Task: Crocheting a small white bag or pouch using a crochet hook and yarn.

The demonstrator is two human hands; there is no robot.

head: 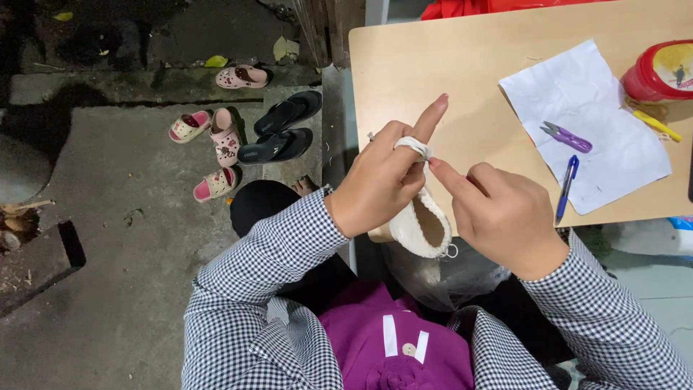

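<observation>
L hand [379, 184] grips cream crochet piece [422, 224] over lap at table [433, 65] edge, yarn [413, 144] looped on raised index; R hand [505, 217] pinches strand w/ fingertips — keep tension even, loops snug.

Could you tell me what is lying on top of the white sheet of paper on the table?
On the white paper lie purple thread snips and a blue pen, its lower end reaching onto the table. Anything beneath the paper is covered.

Head camera looks steeply down, close over the lap
</observation>
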